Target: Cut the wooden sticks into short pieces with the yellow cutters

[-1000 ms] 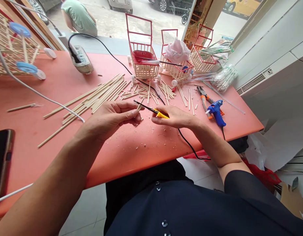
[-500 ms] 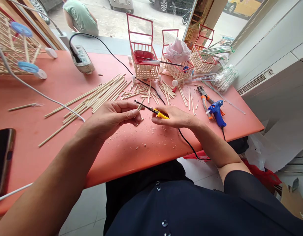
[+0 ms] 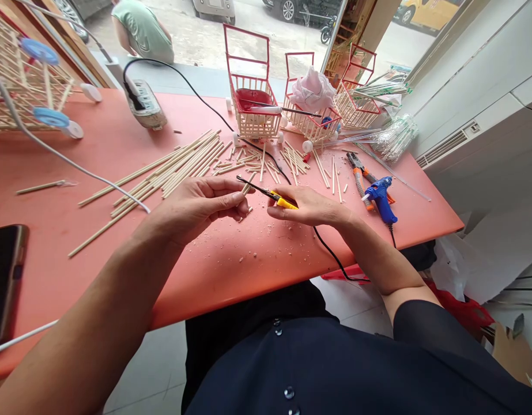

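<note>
My left hand is closed, pinching a short wooden stick between thumb and fingers. In my right hand is a tool with yellow handles and slim dark jaws, which looks like a pair of pliers. Its jaws reach left to the tip of the stick, above the table. Just behind the hands lie cut stick pieces in a loose scatter. Long wooden sticks form a bundle beyond my left hand. Fine wood crumbs dot the pink table below.
Small stick-built carts stand at the back. A blue glue gun and orange-handled pliers lie to the right. A power strip, cables and a phone are on the left. Outside, a person crouches.
Almost nothing differs. Both hands, the stick and the yellow-handled tool keep the same positions; the whole view has shifted very slightly.
</note>
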`<state>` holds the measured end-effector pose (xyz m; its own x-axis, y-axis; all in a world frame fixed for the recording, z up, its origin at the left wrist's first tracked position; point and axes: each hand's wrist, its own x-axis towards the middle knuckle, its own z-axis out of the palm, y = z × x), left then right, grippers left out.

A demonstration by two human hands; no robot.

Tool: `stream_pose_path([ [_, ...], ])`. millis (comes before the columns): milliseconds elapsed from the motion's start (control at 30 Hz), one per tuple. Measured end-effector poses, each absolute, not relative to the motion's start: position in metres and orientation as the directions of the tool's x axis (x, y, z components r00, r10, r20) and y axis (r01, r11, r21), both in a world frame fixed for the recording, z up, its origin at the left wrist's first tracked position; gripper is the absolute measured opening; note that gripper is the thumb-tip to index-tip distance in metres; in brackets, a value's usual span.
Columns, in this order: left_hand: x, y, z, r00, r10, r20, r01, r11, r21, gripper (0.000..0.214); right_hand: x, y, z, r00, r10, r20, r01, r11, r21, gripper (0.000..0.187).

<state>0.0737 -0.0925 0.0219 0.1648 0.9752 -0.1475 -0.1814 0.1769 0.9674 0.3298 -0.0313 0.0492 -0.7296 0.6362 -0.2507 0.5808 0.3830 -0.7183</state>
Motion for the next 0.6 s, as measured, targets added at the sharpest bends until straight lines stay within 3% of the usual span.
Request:
stream_pose_path([
  [600,0.0733,-0.0915,0.0208,0.168,0.976,-0.138,-0.174,0.167,0.970,0.052,0.3291,-0.0313,0.0445,-0.727,0.636,-0.258,0.602,0.409,-0.686,0.047],
])
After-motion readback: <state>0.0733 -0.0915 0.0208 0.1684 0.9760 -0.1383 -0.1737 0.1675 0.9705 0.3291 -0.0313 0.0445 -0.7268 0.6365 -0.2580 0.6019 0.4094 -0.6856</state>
